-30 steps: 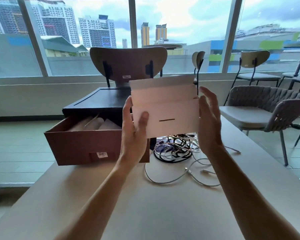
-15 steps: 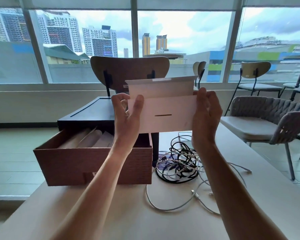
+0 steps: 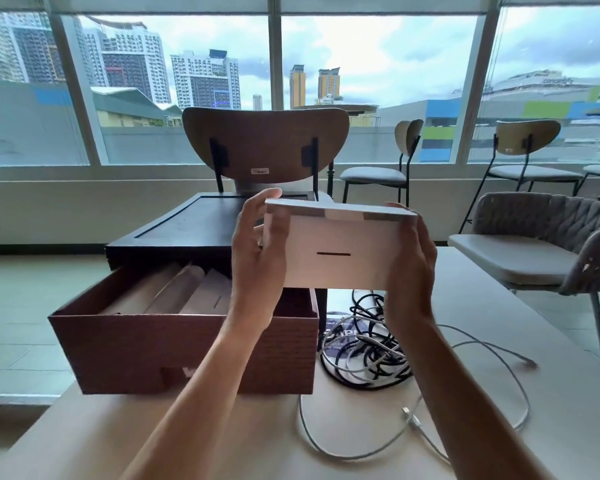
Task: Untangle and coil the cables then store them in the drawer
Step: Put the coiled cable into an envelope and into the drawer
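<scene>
A small white box (image 3: 338, 252) is being held up at chest height, pinched at its two ends: the left hand (image 3: 257, 251) is wrapped round the near-left end with its fingers curled behind, the right hand (image 3: 409, 265) is clamped on the right end, thumb hidden behind the card. The flap on top is being pressed flat, and the step looks to be the closing of this box; it would be done best with even pressure kept along the top edge so that the tab is seated squarely, and with the box kept level so nothing inside is tipped. The cables (image 3: 364, 348) are lying in a black and white tangle on the table (image 3: 257, 438), just right of the open brown drawer (image 3: 187, 341), not yet coiled; one pale lead is trailing in a wide loop toward the near edge. Paper-wrapped bundles are being shown inside the drawer. The tabletop is pale and smooth. Beyond it, a wooden chair (image 3: 265, 143) is being framed against broad windows, with city towers and a cloudy sky outside.
</scene>
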The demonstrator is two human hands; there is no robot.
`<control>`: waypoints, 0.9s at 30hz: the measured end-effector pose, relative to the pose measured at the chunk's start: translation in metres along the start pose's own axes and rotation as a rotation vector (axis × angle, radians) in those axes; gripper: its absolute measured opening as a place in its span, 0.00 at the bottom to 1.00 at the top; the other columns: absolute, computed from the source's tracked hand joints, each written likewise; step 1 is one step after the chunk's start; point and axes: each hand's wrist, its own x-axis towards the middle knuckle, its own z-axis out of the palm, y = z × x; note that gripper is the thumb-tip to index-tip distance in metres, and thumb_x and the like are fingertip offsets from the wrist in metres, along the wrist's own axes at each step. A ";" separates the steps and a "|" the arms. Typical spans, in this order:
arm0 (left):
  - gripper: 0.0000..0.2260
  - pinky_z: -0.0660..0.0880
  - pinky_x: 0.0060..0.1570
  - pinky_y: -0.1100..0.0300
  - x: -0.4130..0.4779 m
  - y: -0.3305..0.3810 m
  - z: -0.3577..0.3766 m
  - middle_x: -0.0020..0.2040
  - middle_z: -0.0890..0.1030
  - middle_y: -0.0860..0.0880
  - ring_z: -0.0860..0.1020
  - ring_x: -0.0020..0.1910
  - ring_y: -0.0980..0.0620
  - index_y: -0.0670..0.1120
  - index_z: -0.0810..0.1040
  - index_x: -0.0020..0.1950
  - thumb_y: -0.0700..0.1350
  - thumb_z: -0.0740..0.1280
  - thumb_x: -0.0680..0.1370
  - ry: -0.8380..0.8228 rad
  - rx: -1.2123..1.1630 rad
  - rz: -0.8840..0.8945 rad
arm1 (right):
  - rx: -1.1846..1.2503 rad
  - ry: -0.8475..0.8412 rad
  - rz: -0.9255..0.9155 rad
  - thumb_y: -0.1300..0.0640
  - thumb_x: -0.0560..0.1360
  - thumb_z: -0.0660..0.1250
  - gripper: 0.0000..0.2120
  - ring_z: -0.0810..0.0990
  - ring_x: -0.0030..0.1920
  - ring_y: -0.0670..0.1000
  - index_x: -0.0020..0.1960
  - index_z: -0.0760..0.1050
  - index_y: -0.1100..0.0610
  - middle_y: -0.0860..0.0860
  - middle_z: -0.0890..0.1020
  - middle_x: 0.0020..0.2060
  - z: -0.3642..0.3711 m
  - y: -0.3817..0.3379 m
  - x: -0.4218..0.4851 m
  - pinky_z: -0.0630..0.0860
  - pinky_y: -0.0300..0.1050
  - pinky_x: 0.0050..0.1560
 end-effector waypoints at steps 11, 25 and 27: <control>0.19 0.76 0.63 0.48 -0.001 0.004 -0.002 0.58 0.79 0.62 0.78 0.59 0.57 0.60 0.72 0.68 0.59 0.67 0.78 -0.128 -0.092 -0.210 | -0.026 -0.112 0.055 0.41 0.74 0.64 0.15 0.82 0.48 0.44 0.56 0.80 0.46 0.45 0.84 0.50 -0.002 -0.015 0.003 0.79 0.46 0.44; 0.17 0.82 0.47 0.40 0.002 -0.002 -0.003 0.55 0.79 0.46 0.80 0.49 0.47 0.58 0.68 0.58 0.52 0.73 0.74 0.081 -0.046 -0.117 | 0.259 -0.288 0.164 0.65 0.72 0.70 0.35 0.83 0.55 0.51 0.75 0.64 0.50 0.52 0.84 0.53 0.008 -0.018 -0.004 0.81 0.51 0.56; 0.20 0.82 0.47 0.43 0.004 0.002 -0.005 0.52 0.78 0.50 0.80 0.48 0.52 0.57 0.67 0.55 0.52 0.76 0.73 0.064 0.028 -0.126 | 0.293 -0.317 0.189 0.68 0.71 0.70 0.41 0.84 0.55 0.52 0.77 0.58 0.45 0.54 0.85 0.51 0.007 -0.020 -0.002 0.81 0.52 0.56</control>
